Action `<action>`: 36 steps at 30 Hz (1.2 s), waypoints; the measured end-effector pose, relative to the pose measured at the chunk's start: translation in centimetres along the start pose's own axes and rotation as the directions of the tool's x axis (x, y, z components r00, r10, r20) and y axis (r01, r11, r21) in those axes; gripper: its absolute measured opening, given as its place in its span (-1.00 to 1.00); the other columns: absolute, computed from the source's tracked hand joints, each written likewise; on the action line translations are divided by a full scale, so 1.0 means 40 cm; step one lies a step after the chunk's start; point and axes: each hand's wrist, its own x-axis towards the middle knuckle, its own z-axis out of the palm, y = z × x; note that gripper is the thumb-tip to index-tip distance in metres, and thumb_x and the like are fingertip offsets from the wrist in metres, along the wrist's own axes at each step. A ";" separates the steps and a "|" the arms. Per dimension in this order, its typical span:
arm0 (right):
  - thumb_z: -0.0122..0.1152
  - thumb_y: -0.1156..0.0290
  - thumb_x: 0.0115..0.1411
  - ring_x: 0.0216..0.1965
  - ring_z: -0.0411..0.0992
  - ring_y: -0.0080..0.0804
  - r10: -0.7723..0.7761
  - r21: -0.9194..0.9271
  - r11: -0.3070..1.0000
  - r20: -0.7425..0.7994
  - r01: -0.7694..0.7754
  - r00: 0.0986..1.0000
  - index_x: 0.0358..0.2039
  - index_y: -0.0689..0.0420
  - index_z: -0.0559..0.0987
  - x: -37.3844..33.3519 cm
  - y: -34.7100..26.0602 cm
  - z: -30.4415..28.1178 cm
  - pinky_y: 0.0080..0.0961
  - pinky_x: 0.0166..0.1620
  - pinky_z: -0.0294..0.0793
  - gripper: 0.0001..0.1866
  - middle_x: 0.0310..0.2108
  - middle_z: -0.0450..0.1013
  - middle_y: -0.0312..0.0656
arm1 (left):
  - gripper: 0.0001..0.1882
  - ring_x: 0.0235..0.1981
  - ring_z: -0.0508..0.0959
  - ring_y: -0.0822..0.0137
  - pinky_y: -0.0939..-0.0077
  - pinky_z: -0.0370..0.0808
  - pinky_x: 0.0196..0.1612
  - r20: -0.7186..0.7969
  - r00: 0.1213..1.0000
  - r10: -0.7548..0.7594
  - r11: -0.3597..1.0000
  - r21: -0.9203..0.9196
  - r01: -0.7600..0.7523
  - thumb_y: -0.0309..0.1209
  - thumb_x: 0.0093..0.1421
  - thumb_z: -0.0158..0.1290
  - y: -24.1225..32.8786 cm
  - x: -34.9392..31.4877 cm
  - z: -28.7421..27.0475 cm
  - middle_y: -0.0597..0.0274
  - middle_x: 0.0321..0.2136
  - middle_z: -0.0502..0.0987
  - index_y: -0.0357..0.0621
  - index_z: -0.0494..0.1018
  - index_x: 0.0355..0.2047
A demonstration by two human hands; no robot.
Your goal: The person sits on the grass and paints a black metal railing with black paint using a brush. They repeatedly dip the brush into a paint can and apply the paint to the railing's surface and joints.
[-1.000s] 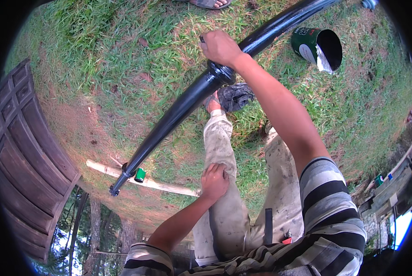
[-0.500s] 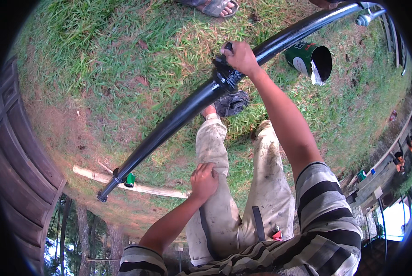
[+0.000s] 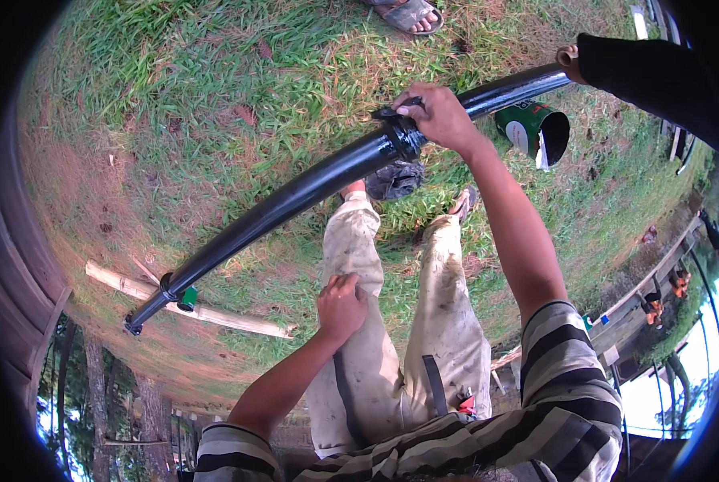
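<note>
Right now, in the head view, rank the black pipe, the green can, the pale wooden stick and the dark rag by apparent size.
1. black pipe
2. pale wooden stick
3. green can and dark rag: alike, not ranked; the pipe partly hides the rag.

Long glossy black pipe (image 3: pixel 295 195) spans diagonally above grass; wet sheen; narrow fitting at lower-left end

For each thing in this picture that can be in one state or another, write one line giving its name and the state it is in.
Black pipe: glossy, wet-looking, held off the grass.
Right hand: closed on a dark brush at the pipe.
Left hand: resting flat on the left thigh.
Green tin: open, tipped on its side on the grass.
Wooden stick: lying flat on the ground.
</note>
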 end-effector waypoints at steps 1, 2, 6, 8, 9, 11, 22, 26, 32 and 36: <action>0.29 0.55 0.28 -0.21 0.64 -0.11 -0.096 -0.061 0.993 0.060 0.100 0.994 -0.14 0.22 0.70 -0.012 -0.032 -0.027 -0.23 -0.08 0.58 -0.85 -0.28 0.65 -0.05 | -0.82 -0.07 0.63 0.01 0.09 0.59 -0.04 -0.034 0.999 0.011 1.000 -0.018 -0.012 -0.42 0.14 0.16 -0.010 -0.004 0.005 0.06 -0.23 0.67 -0.11 0.59 -0.22; 0.26 0.61 0.24 -0.14 0.60 -0.01 -0.068 -0.035 0.997 0.157 0.074 0.985 -0.14 0.24 0.69 -0.012 -0.065 -0.054 -0.16 0.00 0.55 -0.81 -0.22 0.63 0.00 | -0.82 -0.08 0.63 0.02 0.10 0.59 -0.05 -0.069 0.997 0.021 0.999 -0.036 -0.023 -0.43 0.14 0.17 -0.020 -0.008 0.010 0.06 -0.24 0.66 -0.08 0.59 -0.22; 0.25 0.61 0.23 -0.14 0.58 0.05 -0.094 -0.093 0.991 0.033 0.096 0.995 -0.10 0.23 0.68 0.032 -0.025 -0.052 -0.16 -0.02 0.53 -0.78 -0.17 0.60 0.00 | -0.83 -0.09 0.63 0.03 0.10 0.59 -0.06 -0.026 1.000 0.010 1.000 -0.030 -0.011 -0.43 0.14 0.17 -0.026 -0.007 0.016 0.10 -0.25 0.67 -0.09 0.58 -0.23; 0.24 0.62 0.23 -0.15 0.57 0.08 -0.161 -0.086 0.982 0.109 0.171 0.981 -0.08 0.21 0.67 0.010 0.006 -0.016 -0.13 -0.04 0.52 -0.76 -0.19 0.57 0.01 | -0.84 -0.10 0.63 0.03 0.10 0.59 -0.06 -0.025 1.000 0.005 0.999 -0.051 -0.006 -0.43 0.14 0.17 -0.041 -0.013 0.027 0.11 -0.26 0.67 -0.09 0.58 -0.24; 0.23 0.62 0.23 -0.16 0.56 0.10 -0.196 -0.076 0.975 0.149 0.209 0.969 -0.08 0.21 0.67 0.007 0.011 -0.005 -0.11 -0.06 0.52 -0.75 -0.20 0.56 0.01 | -0.84 -0.11 0.63 0.03 0.09 0.58 -0.07 -0.034 0.999 -0.003 0.998 -0.057 0.001 -0.43 0.14 0.17 -0.049 -0.016 0.025 0.12 -0.26 0.66 -0.10 0.58 -0.24; 0.28 0.65 0.15 -0.16 0.58 0.09 -0.173 -0.136 0.970 0.189 0.200 0.967 -0.13 0.19 0.67 -0.080 -0.077 -0.020 -0.12 -0.09 0.54 -0.75 -0.22 0.57 0.02 | -0.85 -0.12 0.63 0.03 0.09 0.58 -0.07 -0.058 0.998 -0.036 0.996 -0.086 0.031 -0.43 0.15 0.17 -0.050 -0.028 0.030 0.12 -0.26 0.66 -0.10 0.57 -0.25; 0.20 0.63 0.22 -0.16 0.59 0.13 -0.090 -0.361 0.844 0.633 0.396 0.769 -0.17 0.23 0.62 0.219 -0.044 0.171 -0.08 -0.05 0.55 -0.83 -0.19 0.60 0.05 | -0.80 -0.07 0.61 0.02 0.11 0.58 -0.06 -0.075 0.995 -0.071 0.968 -0.248 0.050 -0.42 0.14 0.19 -0.092 -0.063 0.053 0.08 -0.16 0.65 -0.14 0.56 -0.20; 0.19 0.52 0.25 -0.16 0.61 0.07 0.036 -0.347 0.790 0.850 0.506 0.526 -0.19 0.21 0.64 0.285 -0.063 0.153 -0.02 -0.04 0.56 -0.85 -0.18 0.61 0.07 | -0.81 -0.09 0.61 0.08 0.15 0.57 -0.06 -0.204 0.975 -0.085 0.943 -0.332 0.013 -0.42 0.13 0.16 -0.124 -0.087 0.091 0.13 -0.23 0.67 -0.16 0.57 -0.24; -0.31 0.08 0.47 -0.22 0.58 0.08 -0.154 -0.176 0.725 0.901 0.666 0.406 -0.18 0.24 0.64 0.332 -0.162 0.214 -0.08 -0.13 0.54 -0.43 -0.24 0.60 0.08 | -0.82 -0.11 0.60 0.14 0.16 0.55 -0.07 -0.230 0.961 -0.151 0.918 -0.394 0.050 -0.45 0.09 0.18 -0.113 -0.117 0.112 0.18 -0.25 0.67 -0.14 0.59 -0.26; 0.05 0.43 0.25 -0.13 0.59 0.05 0.085 -0.365 0.737 0.885 0.569 0.458 -0.16 0.15 0.67 0.296 -0.166 0.242 -0.13 0.00 0.57 -0.74 -0.20 0.63 0.03 | -0.82 -0.11 0.59 0.16 0.17 0.54 -0.07 -0.283 0.947 -0.150 0.903 -0.429 0.015 -0.43 0.09 0.18 -0.134 -0.122 0.152 0.20 -0.27 0.66 -0.11 0.59 -0.26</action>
